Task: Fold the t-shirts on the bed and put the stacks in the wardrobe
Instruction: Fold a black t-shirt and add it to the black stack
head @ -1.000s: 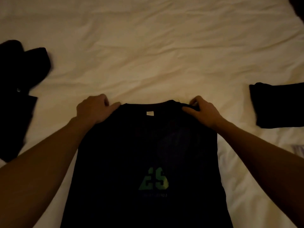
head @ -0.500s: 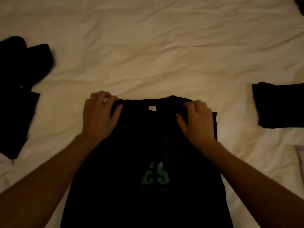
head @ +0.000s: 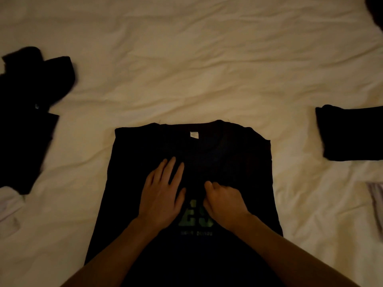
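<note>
On the black t-shirt [head: 145, 204], green "ES" print [head: 195, 221]; left fingers [head: 172, 170] flat, right fingers [head: 215, 186] curled.

Bare sheet [head: 196, 69] between flanking dark piles [head: 27, 112]

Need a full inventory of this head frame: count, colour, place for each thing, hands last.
black t-shirt with green lettering: 1, black, spread flat at centre of the bed, white neck label up
folded black garment: 1, black, right side of the bed
loose pile of black garments: count unclear, black, left edge
pale striped cloth: 1, whitish, right edge, mostly cut off
white cloth: 1, white, lower left edge
cream bed sheet: 1, cream, wrinkled, under everything
left hand: fingers straight, flat on the t-shirt's chest
right hand: fingers curled, on the t-shirt beside the lettering
</note>
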Demonstrator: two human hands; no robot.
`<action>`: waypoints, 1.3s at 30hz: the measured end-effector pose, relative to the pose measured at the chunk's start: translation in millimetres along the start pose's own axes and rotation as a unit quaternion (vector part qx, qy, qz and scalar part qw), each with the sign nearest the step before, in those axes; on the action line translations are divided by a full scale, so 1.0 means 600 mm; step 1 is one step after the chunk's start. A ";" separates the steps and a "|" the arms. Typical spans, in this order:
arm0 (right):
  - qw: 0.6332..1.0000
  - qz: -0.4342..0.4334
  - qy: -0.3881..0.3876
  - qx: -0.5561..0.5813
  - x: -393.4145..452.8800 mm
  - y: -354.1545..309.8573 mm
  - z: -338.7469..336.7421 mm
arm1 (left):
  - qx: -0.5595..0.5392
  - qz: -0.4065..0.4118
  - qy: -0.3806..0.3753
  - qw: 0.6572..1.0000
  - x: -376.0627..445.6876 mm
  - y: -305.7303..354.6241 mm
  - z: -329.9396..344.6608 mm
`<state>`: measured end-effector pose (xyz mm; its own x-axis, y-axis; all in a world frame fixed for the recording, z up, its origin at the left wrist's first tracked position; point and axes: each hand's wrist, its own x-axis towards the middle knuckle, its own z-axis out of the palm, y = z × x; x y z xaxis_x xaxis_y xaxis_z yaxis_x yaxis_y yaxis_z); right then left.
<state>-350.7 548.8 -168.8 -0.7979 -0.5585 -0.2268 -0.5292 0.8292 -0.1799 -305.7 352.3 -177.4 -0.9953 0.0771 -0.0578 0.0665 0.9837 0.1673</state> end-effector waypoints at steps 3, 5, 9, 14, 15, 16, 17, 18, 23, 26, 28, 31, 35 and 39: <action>0.999 -0.045 -0.031 -0.004 -0.009 -0.017 -0.011 | -0.013 0.014 0.011 1.000 -0.002 -0.006 -0.008; 0.995 -0.019 -0.083 0.058 0.002 -0.009 -0.041 | -0.048 0.011 0.049 0.998 0.018 -0.021 -0.023; 0.977 0.115 0.135 0.121 0.104 0.083 -0.112 | -0.042 -0.108 0.113 0.987 0.143 -0.117 -0.077; 0.974 0.220 -0.036 0.049 0.199 0.188 -0.146 | -0.065 -0.213 -0.136 0.965 0.243 -0.185 -0.118; 0.971 0.211 -0.064 0.092 0.203 0.194 -0.144 | -0.122 -0.218 -0.154 0.956 0.250 -0.186 -0.118; 0.967 0.195 -0.079 0.146 0.206 0.197 -0.141 | -0.174 -0.217 -0.169 0.945 0.255 -0.185 -0.115; 0.962 0.176 -0.086 0.190 0.209 0.199 -0.139 | -0.201 -0.205 -0.182 0.940 0.257 -0.183 -0.113; 0.958 0.164 -0.084 0.221 0.210 0.198 -0.140 | -0.211 -0.192 -0.188 0.940 0.260 -0.183 -0.110; 0.941 0.170 -0.002 0.291 0.210 0.206 -0.154 | -0.221 -0.149 -0.090 0.960 0.270 -0.187 -0.113; 0.938 0.180 0.061 0.292 0.211 0.214 -0.165 | -0.233 -0.124 0.035 0.964 0.261 -0.175 -0.120; 0.936 0.168 0.097 0.293 0.209 0.216 -0.168 | -0.251 -0.135 0.044 0.958 0.253 -0.170 -0.124; 0.947 0.145 0.102 0.268 0.198 0.224 -0.162 | -0.244 -0.144 -0.048 0.958 0.247 -0.178 -0.128; 0.954 0.153 0.105 0.236 0.169 0.227 -0.154 | -0.312 -0.112 -0.045 0.942 0.239 -0.171 -0.154; 0.948 0.145 0.129 0.251 0.137 0.211 -0.163 | -0.293 -0.042 -0.030 0.955 0.217 -0.170 -0.173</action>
<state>-511.3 610.5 -116.9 -0.9672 -0.2306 -0.1064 -0.1245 0.7955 -0.5930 -449.3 244.9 -100.1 -0.9886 0.0280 -0.1480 -0.0812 0.7285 0.6803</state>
